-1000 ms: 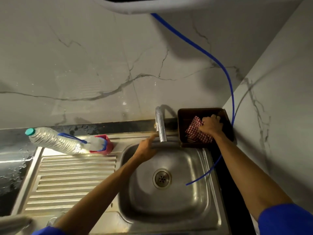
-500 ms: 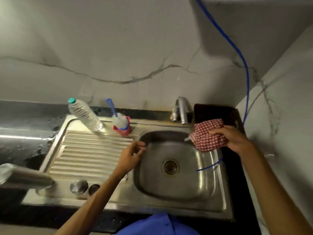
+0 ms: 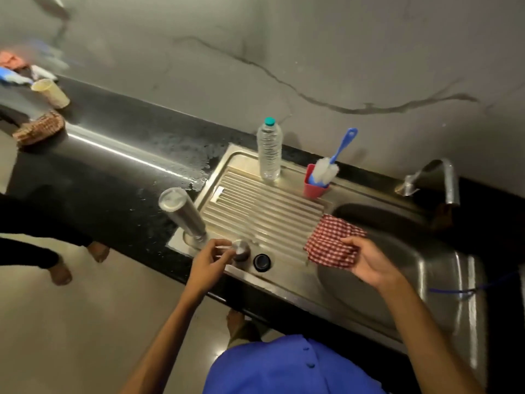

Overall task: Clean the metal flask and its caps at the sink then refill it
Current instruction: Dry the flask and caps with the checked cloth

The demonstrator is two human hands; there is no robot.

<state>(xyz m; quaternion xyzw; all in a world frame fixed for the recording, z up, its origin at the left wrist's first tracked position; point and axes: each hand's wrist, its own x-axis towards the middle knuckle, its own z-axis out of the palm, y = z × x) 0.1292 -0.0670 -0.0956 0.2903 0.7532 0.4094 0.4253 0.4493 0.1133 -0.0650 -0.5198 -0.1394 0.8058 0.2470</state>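
Drying the caps beside the flask (image 3: 184, 216).
Left hand (image 3: 208, 263) pinches the steel cap (image 3: 241, 249); right hand (image 3: 369, 264) grips the cloth (image 3: 331, 241) (wipe inside too).

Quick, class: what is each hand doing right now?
Left hand: pinches the metal cap on the drainboard.
Right hand: holds the checked cloth.

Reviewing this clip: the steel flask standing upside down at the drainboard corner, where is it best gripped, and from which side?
Grip the metal flask around its mid-body, coming from the front edge with the left hand. It stands inverted and tilted, mouth down on the drainboard, so only its smooth round wall offers hold; a wrap-around grasp seems safest.
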